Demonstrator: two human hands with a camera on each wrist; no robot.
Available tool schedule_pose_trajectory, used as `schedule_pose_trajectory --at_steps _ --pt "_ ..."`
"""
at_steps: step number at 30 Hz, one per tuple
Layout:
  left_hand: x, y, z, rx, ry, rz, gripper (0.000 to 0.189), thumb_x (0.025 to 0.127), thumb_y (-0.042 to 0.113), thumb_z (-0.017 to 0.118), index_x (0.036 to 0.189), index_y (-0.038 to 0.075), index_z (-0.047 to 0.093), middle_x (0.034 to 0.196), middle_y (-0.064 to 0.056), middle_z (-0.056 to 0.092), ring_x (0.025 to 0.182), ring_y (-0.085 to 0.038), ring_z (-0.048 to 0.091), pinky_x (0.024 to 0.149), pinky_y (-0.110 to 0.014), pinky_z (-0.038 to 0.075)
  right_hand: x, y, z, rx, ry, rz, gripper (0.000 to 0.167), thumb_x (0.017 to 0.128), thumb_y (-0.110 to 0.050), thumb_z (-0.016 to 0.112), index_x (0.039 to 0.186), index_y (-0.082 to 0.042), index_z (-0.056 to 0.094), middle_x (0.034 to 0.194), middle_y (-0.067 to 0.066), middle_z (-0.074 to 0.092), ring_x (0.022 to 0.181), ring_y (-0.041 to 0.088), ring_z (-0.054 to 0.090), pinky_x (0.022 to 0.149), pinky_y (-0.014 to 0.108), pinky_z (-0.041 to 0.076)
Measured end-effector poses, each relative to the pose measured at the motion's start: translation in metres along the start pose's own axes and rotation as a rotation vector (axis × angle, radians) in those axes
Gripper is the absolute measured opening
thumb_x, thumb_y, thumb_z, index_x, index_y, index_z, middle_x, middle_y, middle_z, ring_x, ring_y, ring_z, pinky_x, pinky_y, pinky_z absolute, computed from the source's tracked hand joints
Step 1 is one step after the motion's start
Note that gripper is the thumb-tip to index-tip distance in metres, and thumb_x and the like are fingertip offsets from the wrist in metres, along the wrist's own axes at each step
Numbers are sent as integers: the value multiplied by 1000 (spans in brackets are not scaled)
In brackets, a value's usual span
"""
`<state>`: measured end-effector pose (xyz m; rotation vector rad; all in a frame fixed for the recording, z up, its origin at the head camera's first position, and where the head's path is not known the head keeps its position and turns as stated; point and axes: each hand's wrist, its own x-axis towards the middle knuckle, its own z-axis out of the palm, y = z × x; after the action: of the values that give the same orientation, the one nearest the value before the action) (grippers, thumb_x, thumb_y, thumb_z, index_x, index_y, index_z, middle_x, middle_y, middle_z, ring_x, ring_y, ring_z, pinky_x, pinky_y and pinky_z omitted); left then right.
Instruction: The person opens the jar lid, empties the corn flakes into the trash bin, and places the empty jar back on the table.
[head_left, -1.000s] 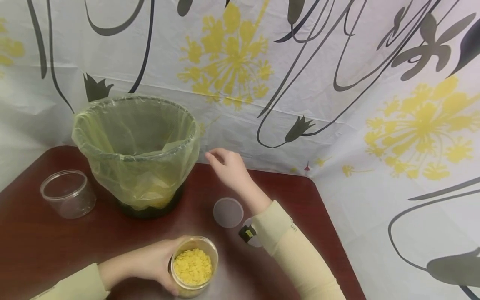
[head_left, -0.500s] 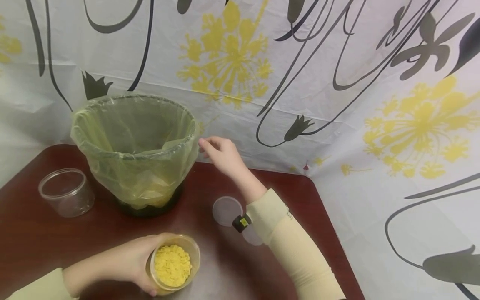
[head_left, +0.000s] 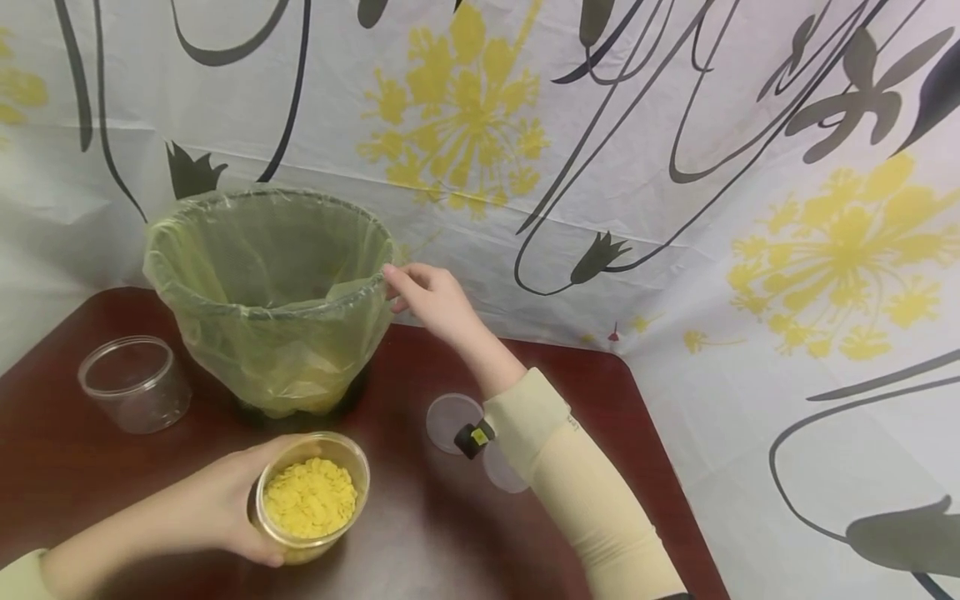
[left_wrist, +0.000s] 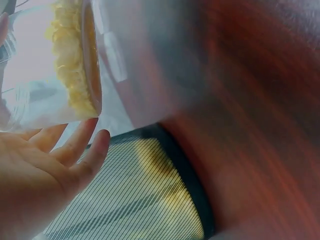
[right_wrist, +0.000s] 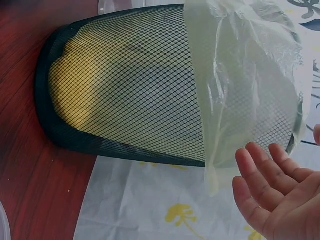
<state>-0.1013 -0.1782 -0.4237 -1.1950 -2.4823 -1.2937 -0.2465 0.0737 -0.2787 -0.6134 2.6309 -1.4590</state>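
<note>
My left hand [head_left: 232, 504] grips a clear plastic tub [head_left: 352, 500] from its left side. Yellow flakes [head_left: 311, 497] fill its lower part, and its mouth faces up. In the left wrist view the fingers curve beneath and around the tub's wall [left_wrist: 40, 95]. A mesh bin [right_wrist: 135, 90], lined with a thin yellow-green bag [head_left: 277, 367], stands behind the tub. My right hand [head_left: 438, 304] is at the bin's right rim, thumb tip at the top edge. Its loosely bent fingers [right_wrist: 270, 175] lie against the outside of the bag in the right wrist view.
Left of the bin stands another clear tub [head_left: 146, 404] without a lid. Two round translucent lids, a farther lid [head_left: 450, 421] and a nearer lid [head_left: 504, 468], lie under my right forearm. A patterned curtain [head_left: 480, 150] hangs behind the dark red table [head_left: 408, 492].
My left hand has carried the tub of flakes left and closer to the bin. My right hand has moved left from beside the bin to its rim.
</note>
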Motion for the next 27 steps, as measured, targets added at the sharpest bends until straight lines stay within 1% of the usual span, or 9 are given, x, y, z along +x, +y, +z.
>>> schedule_pose_trajectory --at_steps 5,8,9,12,14,16,20,22,27 --pt "1 8 -14 12 31 -43 106 46 40 93 139 18 46 125 4 58 110 -12 54 93 -11 32 1 -7 1 16 -6 26 42 98 -44 48 105 -7 66 95 5 66 81 19 67 75 31 51" --pt "2 13 -21 -7 49 -61 105 48 37 94 139 17 46 127 4 58 113 -9 52 94 -10 31 3 -8 3 57 -10 58 41 99 -42 49 102 -4 65 91 8 66 79 20 68 73 33 53" --pt "1 14 -24 -18 57 -60 106 48 35 95 139 17 46 128 3 58 115 -8 51 95 -11 31 4 -8 4 73 -13 73 41 99 -41 49 101 -4 65 90 8 66 78 20 68 72 34 54" --pt "0 15 -31 -61 91 -9 108 47 28 96 140 9 44 129 -3 57 118 -8 49 97 -12 30 7 -8 7 122 -32 123 39 99 -39 50 98 -2 63 86 8 65 76 20 67 70 33 54" --pt "-2 16 -37 -70 115 20 110 44 23 97 139 5 44 130 -7 56 120 -9 48 99 -13 30 9 -8 10 164 -43 155 37 99 -37 51 97 -1 62 85 8 64 74 21 66 68 32 54" --pt "-5 17 -43 -59 132 22 113 42 22 98 139 3 44 130 -7 57 120 -8 48 99 -13 30 10 -8 11 208 -52 178 37 99 -35 51 98 1 61 84 9 62 73 21 66 66 33 54" --pt "-12 20 -54 -26 144 -21 115 39 20 98 139 3 44 134 -3 54 123 -5 45 100 -13 28 11 -8 12 288 -83 199 35 99 -32 50 105 2 59 85 9 60 71 22 66 69 40 55" --pt "-15 20 -59 -14 158 4 116 37 17 98 138 -1 44 135 -6 53 123 -7 45 100 -13 28 11 -8 12 316 -107 204 33 100 -31 49 103 1 57 84 9 58 69 23 67 70 44 55" --pt "-21 19 -71 38 193 17 118 32 14 98 136 -5 46 138 -7 51 124 -7 44 101 -12 28 12 -8 11 389 -153 224 27 100 -27 49 97 0 53 83 9 53 63 22 66 70 46 56"
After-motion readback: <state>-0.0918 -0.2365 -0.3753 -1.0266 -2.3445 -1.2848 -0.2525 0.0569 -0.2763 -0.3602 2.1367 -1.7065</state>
